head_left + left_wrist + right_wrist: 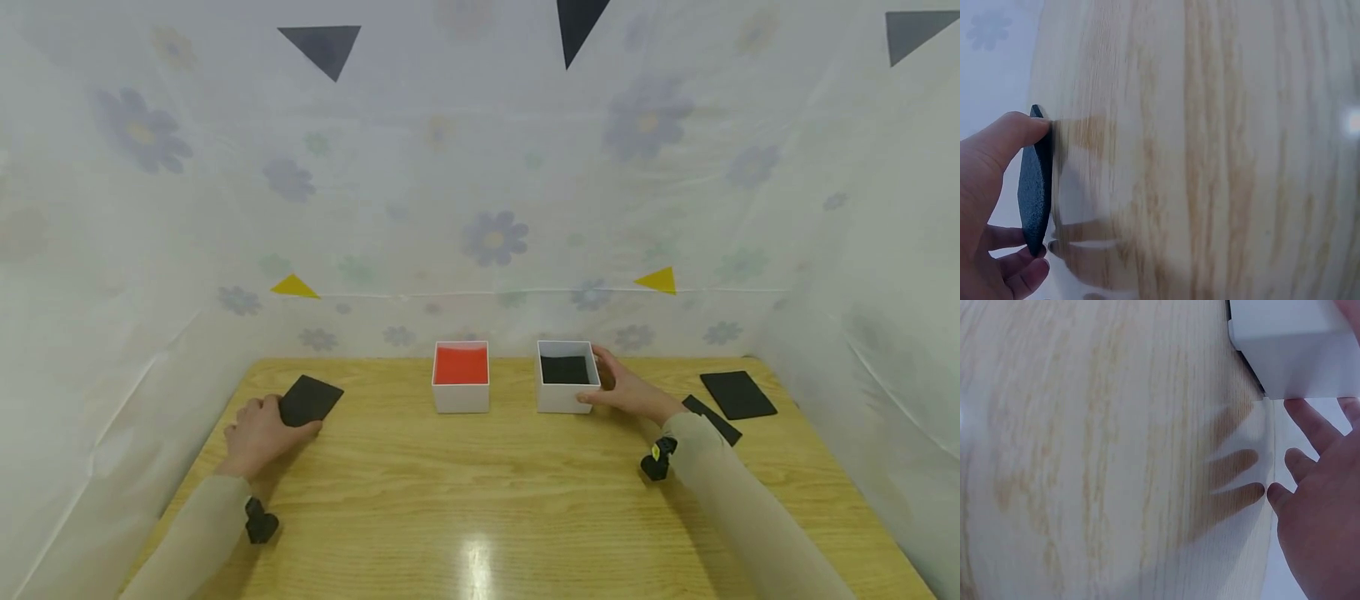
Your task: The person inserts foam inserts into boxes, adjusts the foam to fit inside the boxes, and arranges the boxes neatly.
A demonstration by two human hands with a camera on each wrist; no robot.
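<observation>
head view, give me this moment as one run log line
left hand: holds black card at table edge | right hand: grips black-lined box | red-lined box: untouched

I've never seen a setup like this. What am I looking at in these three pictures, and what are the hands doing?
No machine here: a person works with bare hands. The wide picture comes from a head camera; the other two from cameras on each wrist. On the wooden table stand a red-lined box and a black-lined box, with two more black cards at the right. The left hand holds a black card in its grip. The right hand holds the black-lined box by its side.
</observation>
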